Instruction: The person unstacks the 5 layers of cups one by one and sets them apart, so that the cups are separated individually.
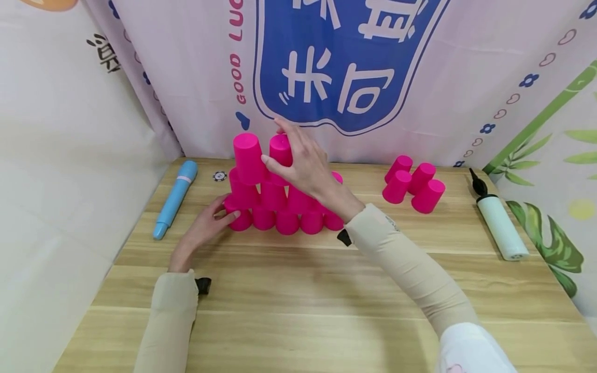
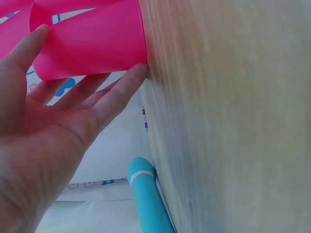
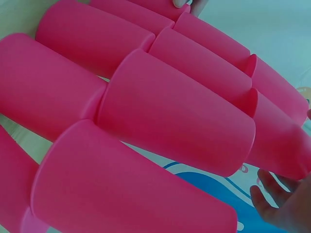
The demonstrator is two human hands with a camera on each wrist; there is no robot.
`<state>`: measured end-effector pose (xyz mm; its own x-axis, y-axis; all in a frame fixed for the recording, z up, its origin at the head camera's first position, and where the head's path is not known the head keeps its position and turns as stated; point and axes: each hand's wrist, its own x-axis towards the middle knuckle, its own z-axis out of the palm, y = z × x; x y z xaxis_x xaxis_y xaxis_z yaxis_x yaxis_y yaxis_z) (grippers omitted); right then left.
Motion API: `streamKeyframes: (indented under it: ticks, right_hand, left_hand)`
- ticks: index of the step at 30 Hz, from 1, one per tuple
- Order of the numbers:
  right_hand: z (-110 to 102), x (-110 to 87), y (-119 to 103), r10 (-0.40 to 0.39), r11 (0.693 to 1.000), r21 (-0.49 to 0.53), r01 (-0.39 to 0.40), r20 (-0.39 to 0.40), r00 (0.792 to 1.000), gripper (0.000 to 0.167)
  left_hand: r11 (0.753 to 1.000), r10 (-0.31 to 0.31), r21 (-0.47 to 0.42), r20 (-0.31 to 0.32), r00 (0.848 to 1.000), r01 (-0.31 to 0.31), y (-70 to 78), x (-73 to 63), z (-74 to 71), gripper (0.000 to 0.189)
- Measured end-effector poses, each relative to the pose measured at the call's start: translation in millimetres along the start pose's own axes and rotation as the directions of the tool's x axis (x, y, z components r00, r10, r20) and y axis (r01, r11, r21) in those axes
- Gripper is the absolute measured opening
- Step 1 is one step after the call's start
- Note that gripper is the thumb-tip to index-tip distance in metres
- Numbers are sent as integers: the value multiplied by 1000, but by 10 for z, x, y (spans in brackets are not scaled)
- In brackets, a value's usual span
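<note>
Upside-down bright pink cups form a stepped wall, with a bottom row (image 1: 287, 223), a middle row (image 1: 272, 196) and two cups on top. Beside the left top cup (image 1: 247, 158) is the right top cup (image 1: 280, 149), partly hidden by my right hand (image 1: 305, 160). That hand reaches around it with thumb in front and spread fingers behind; in the right wrist view its fingertips (image 3: 262, 194) show a gap from the cup. My left hand (image 1: 207, 223) rests at the bottom row's left end cup (image 2: 92, 43), thumb at its front and nearly straight fingers along its side.
Several more pink cups (image 1: 396, 186) stand upside down at the back right. A pale green hand pump (image 1: 501, 225) lies at the right edge. At the left lie a light blue stick with a pale band (image 1: 174, 199) and a small round chip (image 1: 219, 176). A printed cloth (image 1: 200, 93) hangs behind.
</note>
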<state>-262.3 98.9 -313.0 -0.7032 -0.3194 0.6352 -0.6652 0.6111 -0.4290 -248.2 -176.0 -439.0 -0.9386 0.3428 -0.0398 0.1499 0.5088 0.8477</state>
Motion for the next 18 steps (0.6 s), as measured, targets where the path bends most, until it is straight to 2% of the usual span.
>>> streamKeyframes:
  ticks: [2,4,8,10,18]
  right_hand:
    - [4,-15,16,20,1000,18,-20,4,1000,77]
    - [2,-37,41,46,998,34,-46,14,999,78]
    - [0,-80,105,69,995,75,-71,31,997,75]
    - [-5,-93,124,72,993,92,-75,35,997,73]
    - [-51,-137,161,86,972,215,-92,34,996,71]
  left_hand:
    - [1000,-1,4,1,1000,1,1,0,-3,69]
    - [1000,4,14,-5,1000,-4,-61,23,1,70]
    - [1000,-4,23,-1,1000,4,-45,23,0,69]
    - [1000,-11,21,4,1000,11,4,11,-5,68]
    - [1000,-20,12,22,1000,20,361,-134,-27,63]
